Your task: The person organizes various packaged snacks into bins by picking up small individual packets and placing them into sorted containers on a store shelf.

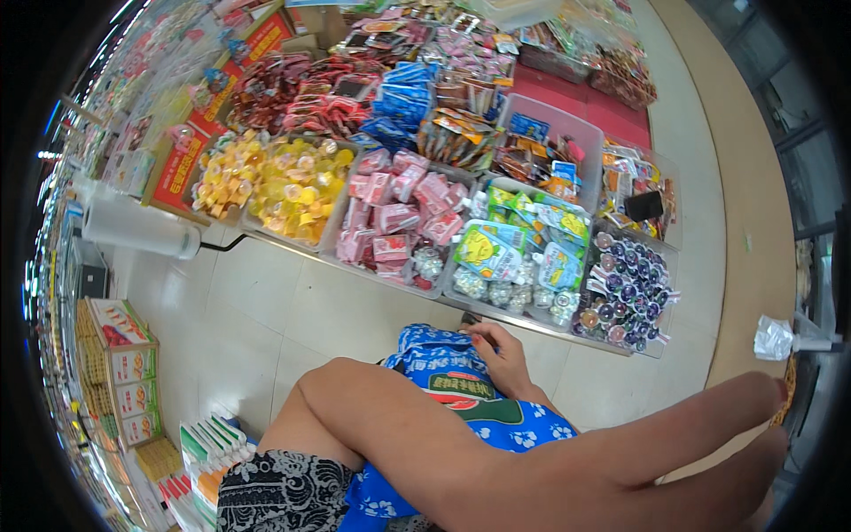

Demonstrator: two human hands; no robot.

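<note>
My left arm crosses low in the picture, and my left hand [618, 465] is very near the camera. Its visible fingers point right, apart from each other, with nothing seen between them. Beyond it, my right hand [503, 356] is at the edge of a blue apron [518, 431] with white flowers and printed writing. The fingers there are curled against the cloth; whether they pinch it is hidden. Ahead stand clear plastic bins of pink packets [399, 219], green-and-blue drink pouches [488, 249], silvery wrapped balls [515, 292] and dark round lollipops [625, 286].
Yellow jelly cups [299, 189] and blue sachets [402, 96] fill the display further left and back. A plastic bag roll [139, 226] juts out at left. Stacked cartons [126, 372] stand on the tiled floor [259, 312]. A tan counter [751, 219] runs along the right.
</note>
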